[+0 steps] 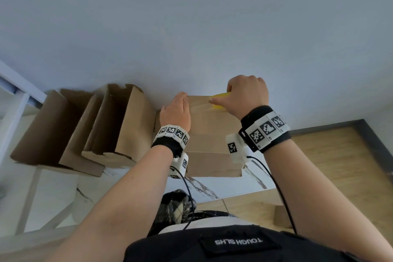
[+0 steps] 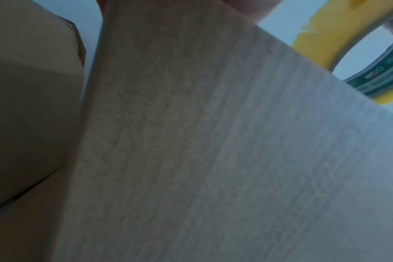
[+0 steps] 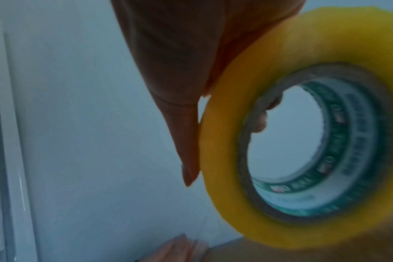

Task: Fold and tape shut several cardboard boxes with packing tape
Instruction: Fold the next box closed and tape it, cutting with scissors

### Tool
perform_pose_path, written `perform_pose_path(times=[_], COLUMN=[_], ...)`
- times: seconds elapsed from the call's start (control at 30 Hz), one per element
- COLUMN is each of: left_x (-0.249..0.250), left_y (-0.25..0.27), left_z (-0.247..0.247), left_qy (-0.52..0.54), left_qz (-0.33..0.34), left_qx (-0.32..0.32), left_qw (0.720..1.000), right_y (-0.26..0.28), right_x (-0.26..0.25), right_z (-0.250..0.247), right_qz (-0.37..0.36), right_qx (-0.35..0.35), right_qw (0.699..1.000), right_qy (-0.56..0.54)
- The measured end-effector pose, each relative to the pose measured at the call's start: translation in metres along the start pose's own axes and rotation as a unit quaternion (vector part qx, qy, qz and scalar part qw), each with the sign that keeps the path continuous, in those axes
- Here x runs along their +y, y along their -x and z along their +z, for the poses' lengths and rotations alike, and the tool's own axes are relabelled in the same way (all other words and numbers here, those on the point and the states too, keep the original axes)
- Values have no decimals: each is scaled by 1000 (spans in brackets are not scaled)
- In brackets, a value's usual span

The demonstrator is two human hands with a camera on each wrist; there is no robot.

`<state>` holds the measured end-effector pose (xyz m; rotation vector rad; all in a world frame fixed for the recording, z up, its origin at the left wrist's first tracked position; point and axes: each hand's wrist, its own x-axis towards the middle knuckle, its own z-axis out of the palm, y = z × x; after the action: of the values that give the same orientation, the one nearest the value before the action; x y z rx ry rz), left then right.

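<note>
A closed cardboard box point(image 1: 210, 121) tops a small stack in front of me; its lid fills the left wrist view point(image 2: 213, 141). My left hand point(image 1: 177, 110) lies flat on the lid's far left corner, fingers reaching the far edge. My right hand point(image 1: 246, 95) grips a yellow packing tape roll point(image 1: 220, 97) just above the lid's far edge. A clear strip of tape point(image 1: 200, 102) seems to run from the roll toward my left fingers. In the right wrist view the thumb point(image 3: 186, 141) presses the outside of the tape roll point(image 3: 224, 141) while fingers hook through its core.
Two open, empty boxes point(image 1: 119, 125) point(image 1: 53, 130) stand to the left against the wall. More closed boxes point(image 1: 212, 164) lie under the top one on a white marble table point(image 1: 212, 189). Wooden floor and a small box point(image 1: 281, 217) lie to the right.
</note>
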<state>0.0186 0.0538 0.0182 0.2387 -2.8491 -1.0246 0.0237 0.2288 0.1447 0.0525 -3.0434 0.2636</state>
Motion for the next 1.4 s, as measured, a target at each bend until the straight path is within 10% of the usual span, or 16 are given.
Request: perform_pose_path(times=[0.2, 0.53, 0.83, 1.4], left_x=[-1, 1, 1, 5], left_y=[0, -5, -1, 5], left_z=[2, 8, 7, 8], left_qy=[-17, -28, -53, -119], left_qz=[4, 4, 18, 22], left_qx=[-3, 17, 12, -30], left_qw=[1000, 999, 998, 992], right_y=[-14, -9, -7, -11], right_x=[5, 47, 61, 75], right_z=[-10, -8, -22, 3], right_qz=[36, 107, 124, 137], right_qx=[-41, -24, -14, -88], right_qw=[998, 954, 992, 985], right_qy=[33, -278, 21, 51])
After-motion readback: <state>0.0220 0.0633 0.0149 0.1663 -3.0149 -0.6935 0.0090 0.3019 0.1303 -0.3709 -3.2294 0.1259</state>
